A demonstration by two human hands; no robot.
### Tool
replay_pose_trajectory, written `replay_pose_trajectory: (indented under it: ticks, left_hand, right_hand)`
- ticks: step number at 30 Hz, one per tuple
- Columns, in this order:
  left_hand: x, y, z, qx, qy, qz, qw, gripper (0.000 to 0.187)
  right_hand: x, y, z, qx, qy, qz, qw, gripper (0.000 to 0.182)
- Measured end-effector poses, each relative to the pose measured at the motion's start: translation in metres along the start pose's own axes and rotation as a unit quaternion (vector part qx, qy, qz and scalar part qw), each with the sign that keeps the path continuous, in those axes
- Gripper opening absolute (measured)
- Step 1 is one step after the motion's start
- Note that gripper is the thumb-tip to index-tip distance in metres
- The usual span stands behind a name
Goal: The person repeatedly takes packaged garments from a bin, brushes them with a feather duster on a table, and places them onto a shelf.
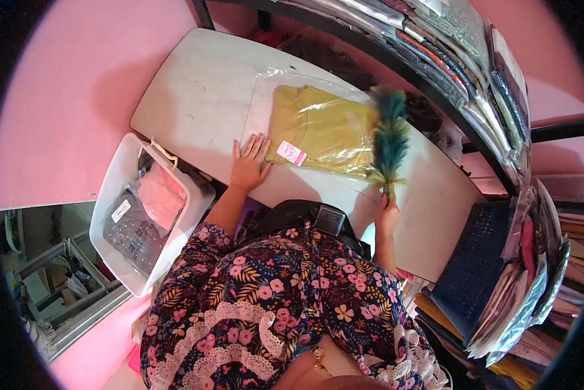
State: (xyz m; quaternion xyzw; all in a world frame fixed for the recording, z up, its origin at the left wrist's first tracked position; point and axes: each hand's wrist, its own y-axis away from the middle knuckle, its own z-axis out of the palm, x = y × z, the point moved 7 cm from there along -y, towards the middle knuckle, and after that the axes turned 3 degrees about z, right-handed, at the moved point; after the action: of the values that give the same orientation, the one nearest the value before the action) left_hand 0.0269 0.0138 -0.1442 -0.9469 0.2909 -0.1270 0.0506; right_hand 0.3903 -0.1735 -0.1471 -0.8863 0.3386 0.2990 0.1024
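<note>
On the white table [194, 91] lies a folded mustard-yellow garment [331, 130] inside a clear plastic bag [266, 88]. A pink-and-white tag [291, 153] shows near its lower left corner. My left hand [249, 164] rests flat with fingers spread at the bag's left edge. In my right hand [387, 213] is the handle end of a dark green feather duster [390, 140], held upright at the garment's right side. The duster's tip is blurred and its feathers cover the bag's right edge.
Left of the table stands a white plastic bin [126, 260] holding bagged clothes, one pink and one grey. A dark metal shelf [461, 117] stacked with plastic-wrapped garments [448, 52] curves along the back and right. More packed garments [526, 273] and dark blue fabric [474, 260] sit at the right.
</note>
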Motion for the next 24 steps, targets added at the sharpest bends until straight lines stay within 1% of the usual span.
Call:
replay_pose_trajectory:
  ticks: [1, 3, 4, 6, 7, 8, 10, 11, 12, 14, 15, 16, 18, 19, 20, 22, 23, 24]
  left_hand:
    - [0.000, 0.001, -0.001, 0.003, 0.002, 0.001, 1.000, 0.064]
    - [0.001, 0.002, 0.000, 0.007, 0.004, -0.002, 1.000, 0.063]
    - [0.000, 0.003, 0.000, 0.012, 0.007, -0.002, 1.000, 0.063]
    - [-0.001, 0.005, 0.001, 0.019, 0.011, 0.000, 1.000, 0.063]
    - [-0.002, 0.006, 0.000, 0.028, 0.014, 0.004, 1.000, 0.064]
    - [-0.003, 0.006, 0.001, 0.027, 0.015, 0.002, 1.000, 0.064]
    - [-0.001, 0.003, -0.003, 0.035, 0.005, 0.001, 0.999, 0.063]
    - [-0.003, 0.003, -0.002, 0.035, 0.004, -0.001, 0.999, 0.063]
    - [-0.005, 0.003, -0.002, 0.046, -0.001, -0.002, 0.999, 0.062]
    - [-0.007, 0.007, 0.000, 0.058, -0.007, -0.004, 0.998, 0.061]
    - [-0.006, 0.009, 0.000, 0.064, -0.006, -0.007, 0.998, 0.061]
    - [-0.006, 0.010, 0.000, 0.069, -0.005, -0.011, 0.998, 0.061]
    - [-0.005, 0.010, 0.000, 0.066, -0.009, -0.013, 0.998, 0.061]
    - [-0.004, 0.009, 0.000, 0.063, -0.014, -0.015, 0.998, 0.061]
    - [-0.004, 0.008, -0.001, 0.063, -0.014, -0.015, 0.998, 0.061]
    - [-0.005, 0.005, -0.003, 0.074, -0.001, -0.015, 0.997, 0.061]
    - [-0.006, 0.005, -0.003, 0.074, -0.001, -0.016, 0.997, 0.061]
    - [-0.007, 0.006, -0.003, 0.080, -0.001, -0.016, 0.997, 0.060]
  right_hand:
    - [-0.003, 0.002, 0.000, -0.003, 0.001, 0.000, 1.000, 0.033]
    - [-0.026, 0.013, -0.001, 0.005, -0.032, -0.122, 0.992, 0.033]
    - [-0.037, 0.024, 0.003, -0.066, -0.021, -0.138, 0.988, 0.035]
    - [-0.041, 0.039, 0.015, -0.182, 0.140, -0.182, 0.956, 0.037]
    - [-0.035, 0.038, 0.017, -0.157, 0.141, -0.187, 0.960, 0.038]
    - [-0.026, 0.034, 0.022, -0.159, 0.142, -0.187, 0.959, 0.038]
    - [-0.007, 0.014, 0.008, -0.010, 0.078, -0.105, 0.991, 0.037]
    - [0.007, 0.006, 0.010, 0.009, 0.081, -0.026, 0.996, 0.036]
    - [0.003, 0.004, 0.012, 0.008, 0.080, -0.027, 0.996, 0.036]
    - [-0.008, 0.004, 0.012, 0.030, 0.043, -0.059, 0.997, 0.036]
    - [-0.018, 0.012, 0.013, 0.006, 0.022, -0.097, 0.995, 0.036]
    - [-0.020, 0.018, 0.008, 0.006, 0.023, -0.098, 0.995, 0.036]
    - [-0.034, 0.031, 0.012, -0.078, 0.092, -0.174, 0.977, 0.037]
    - [-0.036, 0.030, 0.008, -0.098, 0.147, -0.137, 0.975, 0.037]
    - [-0.032, 0.025, 0.013, -0.099, 0.148, -0.138, 0.974, 0.037]
    - [-0.027, 0.007, 0.004, 0.018, 0.103, -0.100, 0.990, 0.037]
    - [-0.017, 0.001, 0.008, 0.006, 0.057, -0.037, 0.998, 0.038]
    - [-0.026, 0.002, 0.009, 0.006, 0.057, -0.038, 0.998, 0.038]
